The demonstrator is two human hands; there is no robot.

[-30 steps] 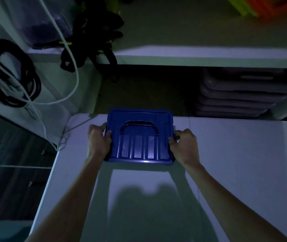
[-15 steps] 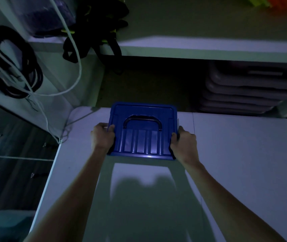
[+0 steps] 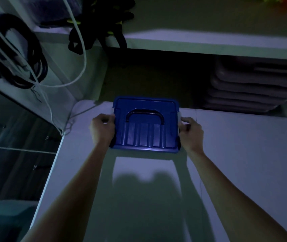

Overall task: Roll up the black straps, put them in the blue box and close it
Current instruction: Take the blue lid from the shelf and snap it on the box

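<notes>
The blue box (image 3: 145, 125) sits on the white table (image 3: 244, 154) near its far edge, lid on, with a dark folded handle on top. My left hand (image 3: 101, 127) grips the box's left side and my right hand (image 3: 190, 131) grips its right side, fingers around a light-coloured side clip. The inside of the box is hidden by the lid. A tangle of black straps (image 3: 102, 23) with yellow-green accents hangs over the far shelf edge at upper left.
A white shelf (image 3: 209, 44) runs across the back above stacked grey trays (image 3: 251, 88). Coiled black cables (image 3: 22, 55) and white cords (image 3: 80, 55) hang on the left wall. The table's left edge drops off beside my left arm.
The box has shifted slightly away from me toward the table's far edge. Both hands slid forward along its sides; the right fingers now sit on the side clip.
</notes>
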